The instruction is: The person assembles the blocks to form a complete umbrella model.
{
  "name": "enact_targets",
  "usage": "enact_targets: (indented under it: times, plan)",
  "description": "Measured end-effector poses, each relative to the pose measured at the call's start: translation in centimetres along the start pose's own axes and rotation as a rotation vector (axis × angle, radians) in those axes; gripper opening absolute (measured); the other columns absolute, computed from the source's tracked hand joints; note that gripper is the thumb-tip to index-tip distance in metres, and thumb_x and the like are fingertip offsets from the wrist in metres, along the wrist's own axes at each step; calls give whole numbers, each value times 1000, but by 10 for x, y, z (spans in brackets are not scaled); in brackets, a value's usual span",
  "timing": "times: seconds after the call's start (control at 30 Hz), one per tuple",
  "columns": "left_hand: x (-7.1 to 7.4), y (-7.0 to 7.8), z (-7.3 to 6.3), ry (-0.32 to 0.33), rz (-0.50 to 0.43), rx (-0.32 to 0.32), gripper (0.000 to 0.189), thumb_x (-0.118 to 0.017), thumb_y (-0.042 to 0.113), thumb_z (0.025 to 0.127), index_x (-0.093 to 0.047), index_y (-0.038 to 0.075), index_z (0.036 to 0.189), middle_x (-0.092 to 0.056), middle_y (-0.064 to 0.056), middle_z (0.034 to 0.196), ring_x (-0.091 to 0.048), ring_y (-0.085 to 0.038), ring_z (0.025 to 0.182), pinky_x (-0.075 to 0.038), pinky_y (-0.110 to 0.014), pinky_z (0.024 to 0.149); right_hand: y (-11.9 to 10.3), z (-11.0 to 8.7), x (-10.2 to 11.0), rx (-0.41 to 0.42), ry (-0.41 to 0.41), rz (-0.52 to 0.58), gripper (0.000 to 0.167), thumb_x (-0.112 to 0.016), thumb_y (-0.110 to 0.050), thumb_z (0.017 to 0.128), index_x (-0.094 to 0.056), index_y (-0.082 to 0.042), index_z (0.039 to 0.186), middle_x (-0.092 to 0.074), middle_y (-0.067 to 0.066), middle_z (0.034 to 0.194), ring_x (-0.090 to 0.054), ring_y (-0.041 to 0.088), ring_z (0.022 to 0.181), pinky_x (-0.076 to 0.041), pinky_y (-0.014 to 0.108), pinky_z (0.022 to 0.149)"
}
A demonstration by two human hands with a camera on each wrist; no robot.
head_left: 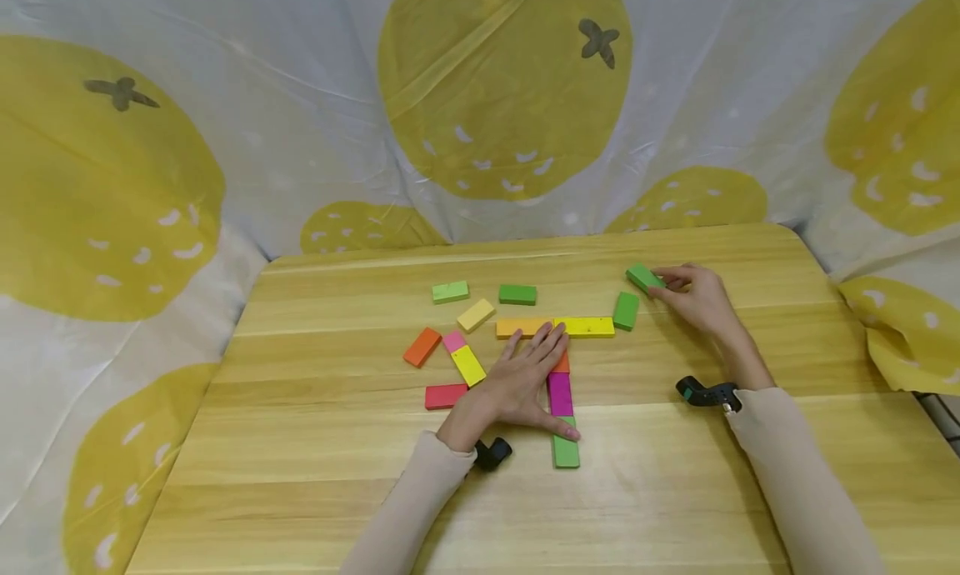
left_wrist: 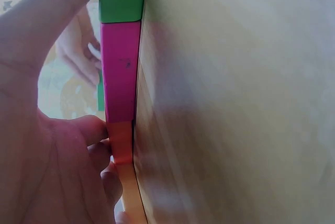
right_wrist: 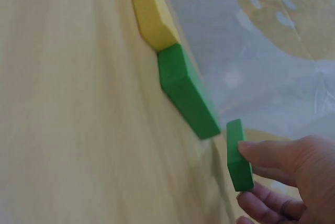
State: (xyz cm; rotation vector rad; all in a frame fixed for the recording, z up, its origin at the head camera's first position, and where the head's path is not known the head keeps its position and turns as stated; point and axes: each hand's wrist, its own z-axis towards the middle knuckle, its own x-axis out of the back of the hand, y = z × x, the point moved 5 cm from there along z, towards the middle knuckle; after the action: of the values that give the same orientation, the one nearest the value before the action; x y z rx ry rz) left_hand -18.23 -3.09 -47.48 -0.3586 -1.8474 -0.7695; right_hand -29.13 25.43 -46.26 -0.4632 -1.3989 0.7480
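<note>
In the head view my left hand (head_left: 517,387) lies spread over a T of wooden blocks. Its fingertips rest at the light orange block (head_left: 517,329) and the red-orange block (head_left: 562,364), and the thumb touches the light green block (head_left: 566,454). Between these lies the magenta block (head_left: 560,394). A yellow block (head_left: 588,327) continues the crossbar to the right. My right hand (head_left: 699,298) pinches a green block (head_left: 642,277) between thumb and fingers, beyond another green block (head_left: 626,311) set at an angle by the yellow one's end.
Left of the T lie loose blocks: orange (head_left: 422,347), red (head_left: 446,396), pale yellow (head_left: 476,315), light green (head_left: 450,292) and dark green (head_left: 517,294). A pink block (head_left: 453,342) adjoins a yellow one (head_left: 468,366). A patterned curtain (head_left: 315,125) hangs behind the wooden table (head_left: 300,442).
</note>
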Motion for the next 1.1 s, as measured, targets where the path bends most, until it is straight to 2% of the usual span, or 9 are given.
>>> enact_targets:
  times: [0.1, 0.13, 0.17, 0.4, 0.7, 1.1]
  plan:
    - [-1, 0, 1, 1, 8, 0, 136, -73, 78, 75, 1, 13, 167, 9, 0, 176, 9, -21, 164, 5, -54, 132, -4, 10, -5, -8, -22, 4, 39, -73, -17, 98, -69, 6, 129, -66, 30, 110, -63, 40, 98, -51, 44, 87]
    - [-1, 0, 1, 1, 9, 1, 136, -73, 78, 75, 2, 13, 167, 10, 1, 176, 9, -21, 164, 5, -54, 132, -5, 13, -8, -17, -36, 6, 39, -73, -18, 98, -69, 5, 129, -66, 29, 110, -63, 40, 99, -51, 43, 87]
    - [-2, 0, 1, -1, 9, 2, 136, -73, 78, 75, 2, 13, 167, 10, 1, 176, 10, -20, 164, 6, -54, 132, -5, 16, -11, -26, -56, 6, 40, -73, -20, 98, -69, 5, 130, -65, 28, 111, -63, 39, 99, -50, 39, 82]
    - [-1, 1, 1, -4, 18, 5, 136, -73, 79, 75, 3, 14, 167, 11, 2, 176, 10, -20, 163, 6, -53, 132, 3, 23, -20, -111, -199, 63, 45, -62, -30, 105, -63, -1, 140, -61, 24, 127, -57, 34, 111, -46, 34, 87]
    - [-2, -1, 2, -3, 19, 8, 137, -73, 80, 75, 3, 13, 167, 12, 2, 176, 11, -19, 163, 6, -54, 132, 7, 26, -26, -93, -185, 106, 41, -64, -28, 104, -66, -5, 138, -65, 23, 125, -57, 24, 101, -45, 22, 80]
    - [-1, 1, 1, 3, 14, 6, 136, -73, 79, 75, 2, 13, 167, 10, 1, 176, 11, -20, 163, 6, -53, 132, 5, 25, -28, -51, -195, 123, 39, -63, -26, 105, -67, -6, 137, -64, 20, 111, -54, 22, 91, -44, 23, 73]
